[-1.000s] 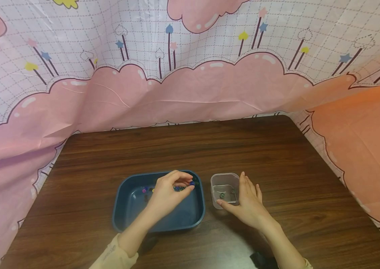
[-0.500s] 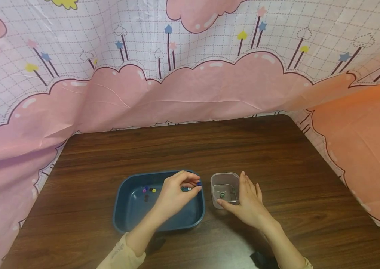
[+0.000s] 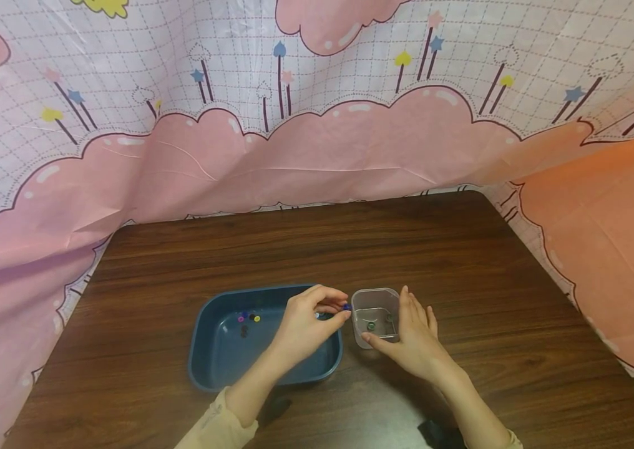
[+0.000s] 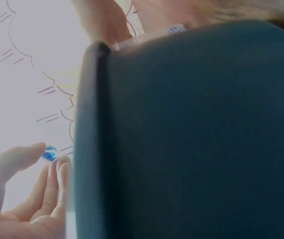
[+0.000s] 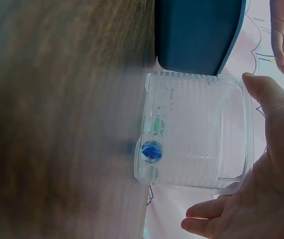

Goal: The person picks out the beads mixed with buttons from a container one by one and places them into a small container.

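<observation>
My left hand (image 3: 302,321) pinches a small blue glass marble (image 4: 49,153) between thumb and fingertips. The marble stands above the gap between the blue tray (image 3: 204,368) and the clear plastic box (image 3: 375,298), beside the box's left rim. Against the box's front and right side, my right hand (image 3: 415,343) lies with thumb and fingers spread and mostly straight. A blue-patterned marble (image 5: 151,151) rests on the box bottom, with a greenish one (image 5: 156,125) beside it. The left hand covers part of the tray's right side.
Inside the tray lie small coloured pieces, among them a pink one (image 3: 241,318) and a yellow one (image 3: 257,318). Both containers stand on the dark wooden table (image 3: 272,249). A patterned curtain (image 3: 317,143) hangs behind it.
My left hand has moved right with the blue marble, from over the tray to the edge of the clear box. The right hand and the box have stayed in place.
</observation>
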A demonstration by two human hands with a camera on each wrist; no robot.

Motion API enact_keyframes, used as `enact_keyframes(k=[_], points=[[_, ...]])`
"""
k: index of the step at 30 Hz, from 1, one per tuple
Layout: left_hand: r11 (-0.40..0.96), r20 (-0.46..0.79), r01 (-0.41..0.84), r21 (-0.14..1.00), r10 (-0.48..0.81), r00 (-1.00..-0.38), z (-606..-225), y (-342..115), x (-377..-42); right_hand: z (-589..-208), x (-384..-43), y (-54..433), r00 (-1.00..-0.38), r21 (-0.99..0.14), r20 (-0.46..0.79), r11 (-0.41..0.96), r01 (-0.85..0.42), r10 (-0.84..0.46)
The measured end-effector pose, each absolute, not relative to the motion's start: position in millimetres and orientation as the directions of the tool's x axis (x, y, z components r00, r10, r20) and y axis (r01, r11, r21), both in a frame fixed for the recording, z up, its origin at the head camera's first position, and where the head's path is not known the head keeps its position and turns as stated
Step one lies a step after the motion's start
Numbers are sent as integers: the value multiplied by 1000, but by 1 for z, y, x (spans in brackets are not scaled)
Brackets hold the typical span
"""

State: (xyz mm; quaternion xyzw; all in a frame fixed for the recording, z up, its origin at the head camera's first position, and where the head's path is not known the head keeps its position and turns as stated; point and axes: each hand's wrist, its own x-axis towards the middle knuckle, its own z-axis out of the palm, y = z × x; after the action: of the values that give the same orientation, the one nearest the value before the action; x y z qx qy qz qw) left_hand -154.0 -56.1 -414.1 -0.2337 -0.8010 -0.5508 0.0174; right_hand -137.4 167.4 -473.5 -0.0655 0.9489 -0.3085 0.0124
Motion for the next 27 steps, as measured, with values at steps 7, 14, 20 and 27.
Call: enact_keyframes(k=[7, 14, 20, 27], points=[[264, 291, 401, 877, 373, -881, -415, -51, -154, -475, -137, 167, -990, -589, 10, 799, -119, -140], [253, 296, 405, 878, 377, -878, -415, -44, -154, -474, -137, 168, -990, -585, -4, 803, -115, -144], [236, 301, 412, 880, 393, -869, -414, -38, -154, -474, -137, 168, -990, -587, -1, 802, -115, -142], [204, 347, 449, 870, 391, -852, -417, -29, -156, -474, -137, 168, -989, -594, -2, 796, -115, -145]])
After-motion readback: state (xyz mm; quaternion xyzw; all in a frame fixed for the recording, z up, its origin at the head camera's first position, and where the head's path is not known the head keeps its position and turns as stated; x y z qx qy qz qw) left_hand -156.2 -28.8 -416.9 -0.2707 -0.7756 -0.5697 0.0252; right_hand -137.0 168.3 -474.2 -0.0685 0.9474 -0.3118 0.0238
